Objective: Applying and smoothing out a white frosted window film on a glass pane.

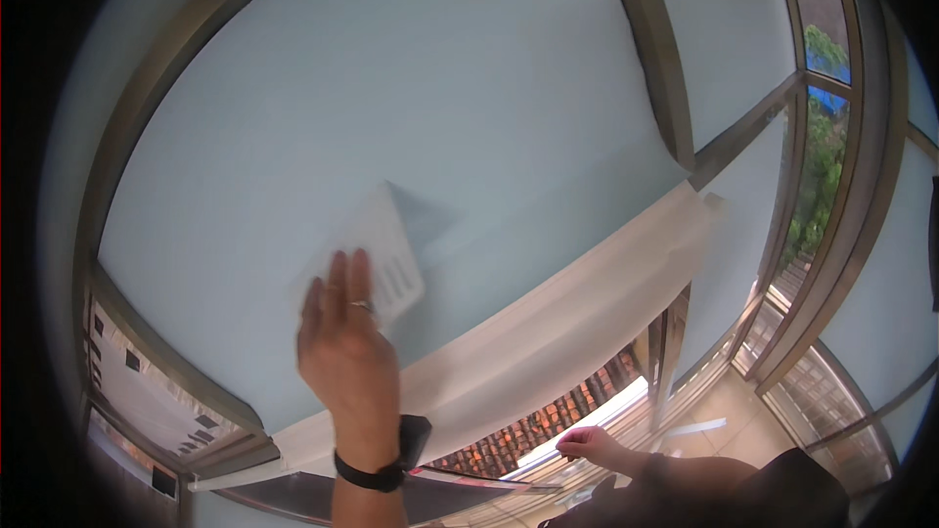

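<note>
A pale blue frosted film (421, 98) covers the large window pane in front of me. My left hand (347, 342), with a ring and a black wristwatch (415, 438), presses a white flat scraper (391, 269) with slots in it against the film. Its fingers lie over the scraper, and the thumb is hidden. Below, the film's whitish lower part (548, 308) curls away from the window as a loose flap. My right hand (592, 448) is lower right, below the flap and apart from it. Its fingers are curled closed; I cannot make out anything in them.
Brown metal frames (650, 49) border the pane. More frosted panes (719, 29) stand to the right, beside clear glass with green leaves (822, 166) outside. Through the gap under the flap shows a tiled roof (548, 418). A white strip (699, 426) lies on the tiled floor (748, 411).
</note>
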{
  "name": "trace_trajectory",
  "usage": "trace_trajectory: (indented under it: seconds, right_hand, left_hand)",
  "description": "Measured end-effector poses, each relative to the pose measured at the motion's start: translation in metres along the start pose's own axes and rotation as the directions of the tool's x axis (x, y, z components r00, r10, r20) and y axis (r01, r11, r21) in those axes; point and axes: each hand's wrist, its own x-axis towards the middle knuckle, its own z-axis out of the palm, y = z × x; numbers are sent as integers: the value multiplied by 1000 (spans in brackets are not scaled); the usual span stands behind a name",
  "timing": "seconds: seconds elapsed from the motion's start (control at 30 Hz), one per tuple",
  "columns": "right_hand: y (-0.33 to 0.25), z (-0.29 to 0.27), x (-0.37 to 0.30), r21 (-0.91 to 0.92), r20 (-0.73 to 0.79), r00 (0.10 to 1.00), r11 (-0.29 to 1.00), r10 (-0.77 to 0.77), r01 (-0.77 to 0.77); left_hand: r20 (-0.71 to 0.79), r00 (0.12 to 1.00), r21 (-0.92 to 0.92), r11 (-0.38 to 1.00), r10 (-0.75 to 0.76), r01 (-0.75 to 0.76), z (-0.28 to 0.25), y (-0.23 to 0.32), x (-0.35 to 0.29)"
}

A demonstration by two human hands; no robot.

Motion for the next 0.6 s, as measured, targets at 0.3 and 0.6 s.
trace_trajectory:
  seconds: [0.3, 0.6]
  right_hand:
    - [-7, -25, -10, 78, -25, 999, 996, -44, 46]
    - [-12, -40, -9, 147, 4, 999, 988, -53, 52]
  left_hand:
    - [117, 981, -104, 984, 158, -146, 18, 90, -21]
    - [57, 989, 55, 989, 134, -137, 29, 153, 30]
